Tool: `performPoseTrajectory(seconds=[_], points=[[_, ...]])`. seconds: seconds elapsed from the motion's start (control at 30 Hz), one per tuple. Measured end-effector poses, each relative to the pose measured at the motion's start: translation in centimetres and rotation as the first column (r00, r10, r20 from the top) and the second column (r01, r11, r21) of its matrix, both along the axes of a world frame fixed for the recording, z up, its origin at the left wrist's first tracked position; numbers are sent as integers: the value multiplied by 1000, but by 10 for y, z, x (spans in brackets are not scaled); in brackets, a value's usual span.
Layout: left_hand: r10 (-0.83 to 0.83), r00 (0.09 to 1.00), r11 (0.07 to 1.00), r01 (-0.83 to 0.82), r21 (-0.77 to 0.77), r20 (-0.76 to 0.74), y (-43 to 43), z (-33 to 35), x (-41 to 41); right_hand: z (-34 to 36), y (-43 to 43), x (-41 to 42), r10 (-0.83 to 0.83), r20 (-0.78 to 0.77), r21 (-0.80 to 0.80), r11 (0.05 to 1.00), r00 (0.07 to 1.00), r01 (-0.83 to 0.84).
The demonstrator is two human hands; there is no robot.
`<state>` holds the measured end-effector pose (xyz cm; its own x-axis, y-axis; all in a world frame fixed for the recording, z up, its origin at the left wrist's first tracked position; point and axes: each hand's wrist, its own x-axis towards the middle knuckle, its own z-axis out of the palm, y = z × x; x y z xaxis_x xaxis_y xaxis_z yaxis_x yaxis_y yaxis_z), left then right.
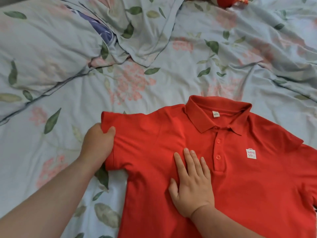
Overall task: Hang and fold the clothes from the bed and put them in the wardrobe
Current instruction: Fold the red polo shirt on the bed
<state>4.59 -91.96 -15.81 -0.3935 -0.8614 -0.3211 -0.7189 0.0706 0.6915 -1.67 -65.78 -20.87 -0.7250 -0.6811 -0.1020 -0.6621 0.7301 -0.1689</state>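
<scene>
The left hand [98, 143] has its fingers curled round the edge of the shirt's sleeve [109, 134], thumb on top, pinching the red cloth at the hem. The right hand [190, 182] lies flat on the chest of the shirt [240, 186], its fingers [187, 158] straight and slightly spread, pressing the cloth down just beside the button placket.

The shirt, a red polo with a white logo on the breast, lies face up on the bed [154, 66], collar [217, 115] pointing away from the person, its lower part running out of view. The sheet is floral and rumpled, with a pillow [42, 48] at the upper left well apart from the shirt. Something red shows at the top edge, too cut off to name.

This looks like the start of folding: the shirt is spread out and one sleeve is taken up. The next move probably calls for bringing that sleeve inward across the chest, while the flat hand keeps the body from sliding or bunching. The wardrobe is not in view.
</scene>
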Motion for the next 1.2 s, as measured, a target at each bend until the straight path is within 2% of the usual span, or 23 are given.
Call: performPoseTrajectory(seconds=[0.07,0.13,0.23,0.3,0.43,0.5,0.57,0.63,0.7,0.73,0.8,0.87,0.9,0.97,1.0,1.07,1.2], points=[[-43,998,999,42,31,49,3,-2,12,-1,-1,0,7,1,-1,1000,1000,-7],[-17,999,999,15,50,42,10,-4,18,-2,0,0,13,-6,-3,1000,1000,-13],[123,988,978,-105,182,-91,18,-6,22,-4,1,0,19,-22,-5,1000,1000,-19],[170,970,944,-110,311,-172,24,-5,26,-4,1,0,18,-22,-15,1000,1000,-18],[229,940,921,-124,369,-255,32,2,28,-5,1,0,15,-31,-28,999,999,-16],[302,898,916,-181,359,-319,34,11,23,-5,1,0,19,-36,-31,999,999,-20],[201,924,974,-154,165,-324,43,21,12,-5,1,1,18,-40,-26,999,999,-19],[26,965,994,-54,-99,-262,59,32,-4,-4,0,0,14,-38,-27,1000,999,-15],[-137,966,963,78,-258,-217,80,34,-23,-5,0,0,10,-45,-38,999,999,-11],[-219,960,947,166,-275,-173,92,32,-33,-5,0,1,8,-48,-40,999,999,-10],[-352,935,917,337,-211,-36,111,22,-48,-4,0,1,7,-54,-47,999,999,-9],[-439,897,878,439,-190,42,116,12,-52,-4,0,0,9,-64,-54,998,998,-12],[-476,878,845,471,-254,43,112,7,-50,-4,-2,0,10,-70,-56,998,998,-13],[-552,823,704,547,-454,135,103,-6,-43,-2,-3,1,1,-58,-71,997,998,-5],[-570,790,628,597,-499,226,98,-15,-39,-2,-2,2,-2,-44,-76,997,999,-2],[-573,720,560,693,-455,391,93,-31,-30,-2,-2,2,-1,-31,-88,996,1000,-2],[-536,711,561,703,-436,456,95,-53,-26,-2,-1,2,-12,-16,-133,991,1000,9]])
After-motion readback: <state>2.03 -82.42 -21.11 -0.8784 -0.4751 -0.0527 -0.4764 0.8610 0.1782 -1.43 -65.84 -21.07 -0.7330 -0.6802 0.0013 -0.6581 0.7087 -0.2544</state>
